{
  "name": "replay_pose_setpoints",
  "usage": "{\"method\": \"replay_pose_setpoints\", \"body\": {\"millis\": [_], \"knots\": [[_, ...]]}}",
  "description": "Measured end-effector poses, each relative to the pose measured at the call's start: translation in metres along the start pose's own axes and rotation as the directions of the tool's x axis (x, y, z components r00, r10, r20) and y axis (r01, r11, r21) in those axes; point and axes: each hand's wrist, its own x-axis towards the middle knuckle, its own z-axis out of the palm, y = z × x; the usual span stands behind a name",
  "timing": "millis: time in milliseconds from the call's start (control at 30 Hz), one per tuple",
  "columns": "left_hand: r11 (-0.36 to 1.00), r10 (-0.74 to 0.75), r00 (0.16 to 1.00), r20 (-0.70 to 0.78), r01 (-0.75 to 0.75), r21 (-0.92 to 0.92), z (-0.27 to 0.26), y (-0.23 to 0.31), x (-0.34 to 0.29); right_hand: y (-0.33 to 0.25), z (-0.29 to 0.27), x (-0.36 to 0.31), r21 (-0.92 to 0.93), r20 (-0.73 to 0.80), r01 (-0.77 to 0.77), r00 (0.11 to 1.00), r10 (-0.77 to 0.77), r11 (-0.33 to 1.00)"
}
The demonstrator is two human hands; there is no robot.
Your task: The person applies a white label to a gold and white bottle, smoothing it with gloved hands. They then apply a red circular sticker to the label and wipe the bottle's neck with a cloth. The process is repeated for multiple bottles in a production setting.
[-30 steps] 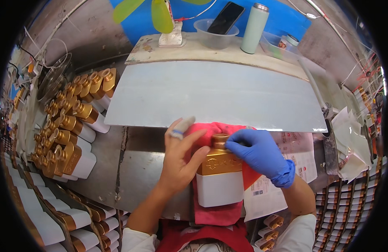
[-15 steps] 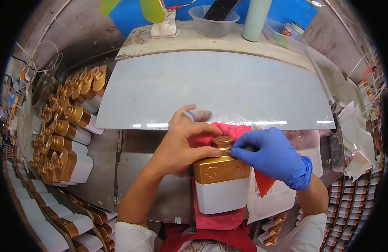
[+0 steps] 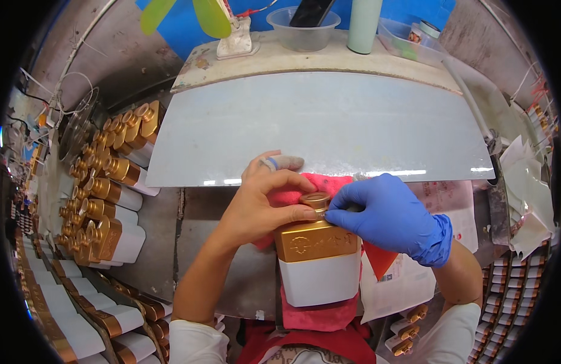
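A flat bottle (image 3: 320, 276), white below and gold above with raised marks, stands tilted on a pink cloth (image 3: 317, 318). My bare left hand (image 3: 262, 203) curls around its gold neck (image 3: 316, 200), thumb pressed on the shoulder side. A grey finger cover (image 3: 288, 162) sits on one finger, with a blue band behind it. In a blue glove, my right hand (image 3: 387, 215) pinches at the right of the neck. Its fingertips are pressed together there, and whatever they hold is mostly hidden. An orange-red pointed piece (image 3: 379, 261) shows below the glove.
Several gold-and-white bottles (image 3: 113, 236) stand in rows at left, with more at lower left and lower right. A pale sheet (image 3: 317, 127) spans the far side. Behind it are a bowl (image 3: 302, 33), a green flask (image 3: 362, 27) and a fan (image 3: 235, 39). Printed paper (image 3: 393, 291) lies at right.
The whole view has shifted slightly. My left hand keeps its hold at the neck. My gloved right hand has turned a little, its fingertips still at the neck's right side.
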Motion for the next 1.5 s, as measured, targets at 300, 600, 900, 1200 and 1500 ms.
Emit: {"method": "replay_pose_setpoints", "body": {"millis": [300, 600, 900, 1200, 1500], "knots": [[1.0, -0.024, 0.997, 0.08, 0.024, 0.004, -0.007, -0.001, -0.001, 0.002, 0.0, -0.001, 0.017, 0.011, 0.024, 1.0, -0.024, 1.0], [0.999, 0.026, 0.995, 0.098, -0.029, 0.032, -0.009, -0.005, 0.001, 0.0, -0.004, 0.0, 0.023, 0.035, -0.018, 0.999, 0.017, 1.0], [0.998, 0.061, 0.997, 0.051, -0.062, 0.011, -0.004, -0.009, -0.001, 0.003, -0.003, 0.002, 0.02, 0.027, 0.018, 0.999, -0.019, 1.0], [0.995, 0.092, 0.993, 0.074, -0.095, 0.044, -0.007, -0.016, 0.0, 0.004, -0.005, 0.004, 0.002, 0.045, 0.028, 0.999, -0.028, 1.0], [0.992, 0.115, 0.99, 0.076, -0.118, 0.044, -0.006, -0.009, 0.0, 0.012, -0.008, 0.003, 0.051, 0.055, 0.03, 0.998, -0.033, 0.998]]}}
